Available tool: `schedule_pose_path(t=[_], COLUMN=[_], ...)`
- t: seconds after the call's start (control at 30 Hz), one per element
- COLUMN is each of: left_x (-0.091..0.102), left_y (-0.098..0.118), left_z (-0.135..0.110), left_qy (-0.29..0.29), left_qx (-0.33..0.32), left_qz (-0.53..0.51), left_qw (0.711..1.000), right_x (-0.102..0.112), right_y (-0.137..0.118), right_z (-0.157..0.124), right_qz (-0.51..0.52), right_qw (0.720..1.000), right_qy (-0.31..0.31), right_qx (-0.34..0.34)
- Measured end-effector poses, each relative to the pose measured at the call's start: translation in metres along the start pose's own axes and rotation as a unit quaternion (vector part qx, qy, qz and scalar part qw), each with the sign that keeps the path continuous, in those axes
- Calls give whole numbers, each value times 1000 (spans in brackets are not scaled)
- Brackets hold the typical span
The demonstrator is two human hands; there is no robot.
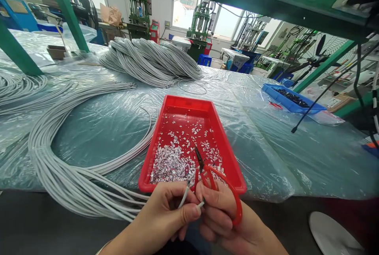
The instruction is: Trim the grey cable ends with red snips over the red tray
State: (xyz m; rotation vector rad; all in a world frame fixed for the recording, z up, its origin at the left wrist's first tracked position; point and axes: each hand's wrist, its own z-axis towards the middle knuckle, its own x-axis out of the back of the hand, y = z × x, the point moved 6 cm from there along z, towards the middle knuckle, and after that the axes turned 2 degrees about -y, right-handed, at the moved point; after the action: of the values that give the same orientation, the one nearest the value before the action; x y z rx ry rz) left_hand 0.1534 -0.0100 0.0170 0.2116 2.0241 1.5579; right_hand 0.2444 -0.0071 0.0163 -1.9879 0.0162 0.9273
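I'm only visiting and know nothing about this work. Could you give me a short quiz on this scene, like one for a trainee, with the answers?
1. Which of the person's hands holds the red-handled tool?
2. What colour is the tray that holds the silvery bits? A) blue B) red C) green
3. True or false: the big heap of grey cables lies nearer the camera than that tray.

Key:
1. The right hand.
2. B.
3. False; it lies beyond the tray.

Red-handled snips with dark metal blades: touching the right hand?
Touching. Head view shows it: the red-handled snips sit in the right hand, one red handle loop lying against it.
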Motion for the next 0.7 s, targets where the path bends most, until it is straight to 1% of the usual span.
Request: schedule_pose_path(t=[0.1,0.2,0.27,0.33,0.4,0.53,0.63,0.7], left_x=[3,6,8,11,14,13,10,9], left_y=[6,9,11,14,16,21,28,33], left_z=[1,0,0,-1,-2,-5,-9,-10], left_qy=[37,76,98,128,155,165,162,160], left_qx=[-27,-38,-48,-77,-108,-168,-215,-235], left_qz=[2,18,56,113,170,261,316,333], left_qw=[999,996,992,982,967,936,910,899], right_x=[2,2,2,2,1,2,0,-2], right_y=[-3,-13,-19,-25,-28,-29,-32,-34], right_z=[-3,-10,-15,-19,-22,-24,-25,-25], right_qz=[3,-50,-121,-185,-217,-262,-278,-285], right_qw=[999,993,979,957,941,922,922,924], right_qy=[30,90,144,193,217,239,225,213], right_qx=[23,59,79,115,145,154,149,137])
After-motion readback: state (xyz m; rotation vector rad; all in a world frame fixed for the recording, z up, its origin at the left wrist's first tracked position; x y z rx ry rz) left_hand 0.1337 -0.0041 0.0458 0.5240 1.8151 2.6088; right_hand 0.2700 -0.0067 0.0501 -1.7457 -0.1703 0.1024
